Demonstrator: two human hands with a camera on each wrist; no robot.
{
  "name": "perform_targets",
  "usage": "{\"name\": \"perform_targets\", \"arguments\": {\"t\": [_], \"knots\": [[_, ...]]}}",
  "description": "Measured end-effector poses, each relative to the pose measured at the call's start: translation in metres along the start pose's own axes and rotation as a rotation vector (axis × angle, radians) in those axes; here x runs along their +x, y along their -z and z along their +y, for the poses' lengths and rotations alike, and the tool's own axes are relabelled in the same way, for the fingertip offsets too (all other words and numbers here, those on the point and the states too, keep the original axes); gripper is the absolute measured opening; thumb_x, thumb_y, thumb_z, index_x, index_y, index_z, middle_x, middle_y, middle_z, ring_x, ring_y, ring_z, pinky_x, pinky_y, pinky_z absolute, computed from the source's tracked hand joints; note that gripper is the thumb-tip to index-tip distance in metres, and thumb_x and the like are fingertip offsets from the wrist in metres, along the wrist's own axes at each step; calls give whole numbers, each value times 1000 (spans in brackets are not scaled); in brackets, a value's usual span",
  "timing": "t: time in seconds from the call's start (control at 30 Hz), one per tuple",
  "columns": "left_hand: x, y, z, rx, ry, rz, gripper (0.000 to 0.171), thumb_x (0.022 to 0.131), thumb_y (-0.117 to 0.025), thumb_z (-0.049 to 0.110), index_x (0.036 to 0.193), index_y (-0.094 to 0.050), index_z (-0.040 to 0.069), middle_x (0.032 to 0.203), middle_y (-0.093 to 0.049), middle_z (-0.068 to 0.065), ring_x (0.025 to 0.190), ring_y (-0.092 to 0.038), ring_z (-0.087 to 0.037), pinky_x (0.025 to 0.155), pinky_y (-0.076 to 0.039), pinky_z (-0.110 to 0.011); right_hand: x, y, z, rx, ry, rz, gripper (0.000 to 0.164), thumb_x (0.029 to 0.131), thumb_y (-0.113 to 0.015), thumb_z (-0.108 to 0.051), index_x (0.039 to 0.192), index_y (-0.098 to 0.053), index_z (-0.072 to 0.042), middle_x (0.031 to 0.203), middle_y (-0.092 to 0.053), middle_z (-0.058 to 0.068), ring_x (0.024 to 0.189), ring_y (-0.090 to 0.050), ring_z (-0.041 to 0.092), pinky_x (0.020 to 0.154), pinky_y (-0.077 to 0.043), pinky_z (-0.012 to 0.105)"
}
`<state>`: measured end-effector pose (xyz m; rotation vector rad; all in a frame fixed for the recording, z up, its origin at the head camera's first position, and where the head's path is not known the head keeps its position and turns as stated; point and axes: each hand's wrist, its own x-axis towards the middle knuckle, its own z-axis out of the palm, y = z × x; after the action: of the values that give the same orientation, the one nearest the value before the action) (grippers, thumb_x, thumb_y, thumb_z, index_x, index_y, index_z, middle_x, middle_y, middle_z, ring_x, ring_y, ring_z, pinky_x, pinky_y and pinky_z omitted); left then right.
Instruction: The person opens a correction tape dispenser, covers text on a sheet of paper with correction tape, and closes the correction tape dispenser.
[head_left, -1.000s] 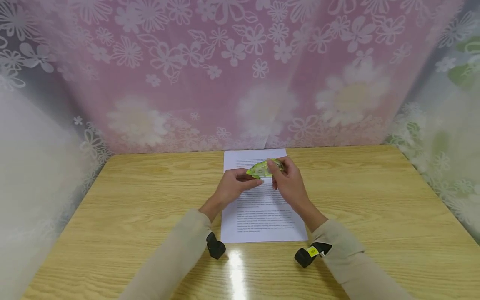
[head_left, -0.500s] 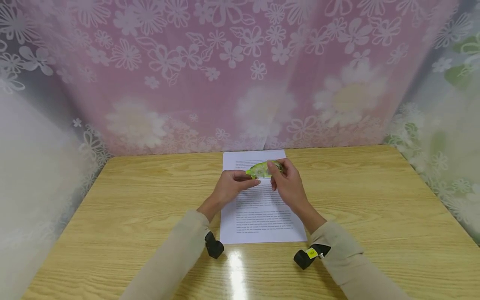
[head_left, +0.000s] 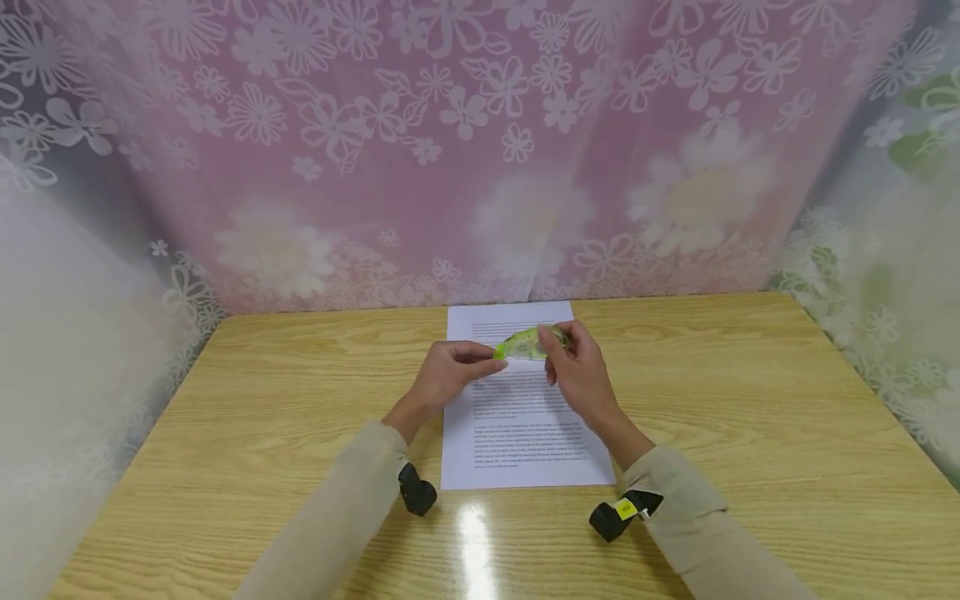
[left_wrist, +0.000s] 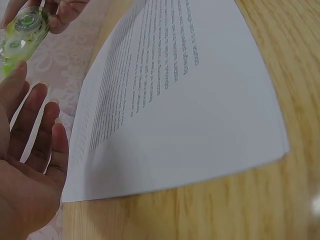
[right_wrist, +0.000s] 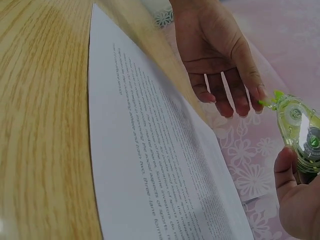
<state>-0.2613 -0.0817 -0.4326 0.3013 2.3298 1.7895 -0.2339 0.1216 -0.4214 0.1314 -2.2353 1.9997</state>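
Note:
A correction tape [head_left: 522,343] with a clear green body is held up over the printed sheet [head_left: 525,479]. My right hand [head_left: 587,377] grips its rounded rear end, thumb on the near side. At the bright green tip, my left hand [head_left: 444,377] pinches with thumb and index finger. In the right wrist view the left fingertips sit right at the green tip [right_wrist: 272,102], and the other left fingers extend loosely. The tape reels show through the body [right_wrist: 300,130]. Part of the dispenser is hidden behind the right thumb.
Under the hands, the white sheet lies lengthwise on a wood-grain table [head_left: 300,400]. A pink flowered curtain [head_left: 375,183] hangs at the table's back edge. Black wrist cameras [head_left: 417,490] are strapped over both beige sleeves [head_left: 337,500].
My left hand has shifted a little to the left, its thumb drawing back along the underside to the green tip. The right hand keeps hold of the correction tape, nearly unmoved.

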Motion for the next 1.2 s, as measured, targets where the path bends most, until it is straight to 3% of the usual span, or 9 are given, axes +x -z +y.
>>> {"name": "perform_targets", "arguments": {"t": [0.27, 0.83, 1.03, 1.2], "knots": [[-1, 4, 0, -26, -25, -9, 25, 79, -80, 24, 99, -76, 9, 100, -71, 0, 92, -65, -16, 80, -51, -31, -3, 0, 4, -10, -20, -7, 34, 97, -56, -33, 109, -51, -2, 71, -49, 10, 54, -47, 15, 50, -45, 29], [-3, 4, 0, -11, -48, -24, 22, 82, -78, 24, 99, -76, 9, 99, -71, 0, 91, -65, -16, 79, -51, -30, -4, 1, 7, -37, -15, -35, 36, 97, -56, -38, 107, -51, -4, 69, -49, 12, 54, -45, 17, 47, -40, 25], [-4, 5, 1, -11, -50, -21, 24, 81, -78, 25, 99, -76, 9, 100, -71, 0, 91, -65, -15, 80, -51, -30, -4, 2, 6, -57, 26, -64, 34, 99, -54, -30, 122, -48, -7, 81, -50, 19, 59, -46, 16, 49, -40, 23], [-4, 6, 1, -40, -46, -15, 25, 82, -77, 25, 100, -76, 7, 100, -71, -1, 92, -66, -16, 80, -52, -30, -16, 4, -18, -169, 113, -126, 48, 93, -64, -16, 136, -44, -5, 90, -52, 17, 68, -46, 20, 55, -39, 22]]}}
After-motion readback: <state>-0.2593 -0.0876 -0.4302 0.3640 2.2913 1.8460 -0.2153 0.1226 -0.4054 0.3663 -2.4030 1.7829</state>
